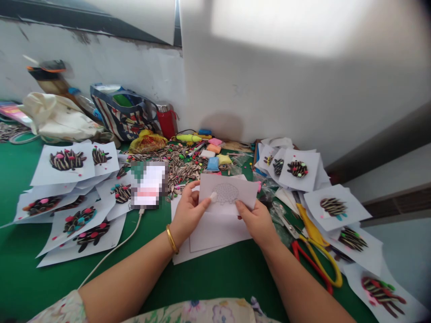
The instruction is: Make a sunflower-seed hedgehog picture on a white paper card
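Clamping one outline-marked card in left hand at eight o'clock and right hand at four, below faint "3" at twelve.

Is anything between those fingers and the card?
Nothing visible blocks them: the left hand and right hand both hold the card. Only a white lump shows at the left thumb's tip; whether the thumb presses it is unclear.

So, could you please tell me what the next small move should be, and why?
Perhaps gently press the white lump onto the card with the left hand: it sits at that hand's thumb tip, by the left end of the drawn outline, and the right hand holds the card's opposite side.
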Tool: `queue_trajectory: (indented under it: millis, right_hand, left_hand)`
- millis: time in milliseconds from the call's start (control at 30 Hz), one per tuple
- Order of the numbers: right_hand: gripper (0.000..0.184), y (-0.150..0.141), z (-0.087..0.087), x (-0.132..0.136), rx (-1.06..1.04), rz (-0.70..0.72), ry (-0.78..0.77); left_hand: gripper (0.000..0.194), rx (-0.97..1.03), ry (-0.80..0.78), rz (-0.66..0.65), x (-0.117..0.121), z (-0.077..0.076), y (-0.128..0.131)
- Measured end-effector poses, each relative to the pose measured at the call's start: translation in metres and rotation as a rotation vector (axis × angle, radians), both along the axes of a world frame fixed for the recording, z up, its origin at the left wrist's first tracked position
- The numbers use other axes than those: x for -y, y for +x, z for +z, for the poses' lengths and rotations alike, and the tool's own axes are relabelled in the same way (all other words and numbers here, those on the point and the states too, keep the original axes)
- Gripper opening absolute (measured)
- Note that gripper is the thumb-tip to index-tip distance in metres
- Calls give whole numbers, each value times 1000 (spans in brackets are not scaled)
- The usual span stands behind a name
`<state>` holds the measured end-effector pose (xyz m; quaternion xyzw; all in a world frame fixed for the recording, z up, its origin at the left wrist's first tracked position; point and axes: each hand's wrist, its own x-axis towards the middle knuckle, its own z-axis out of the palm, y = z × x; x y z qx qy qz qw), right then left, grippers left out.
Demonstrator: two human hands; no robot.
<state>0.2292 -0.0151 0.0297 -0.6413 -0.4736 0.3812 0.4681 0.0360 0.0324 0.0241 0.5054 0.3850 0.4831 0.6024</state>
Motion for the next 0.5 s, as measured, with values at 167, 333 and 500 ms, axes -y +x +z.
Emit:
queue_trajectory:
  millis: [167, 333, 500]
  right_hand:
    - [33, -1, 0, 1, 33, 11, 5]
    - [34, -1, -1, 2, 10, 6, -2]
    - [34, -2, -3, 2, -1, 51, 8]
  left_hand:
    - [55, 39, -28, 10, 0, 1, 0]
    - [61, 69, -63, -23, 2, 2, 0]
    - [69, 74, -108, -12, 2, 3, 1]
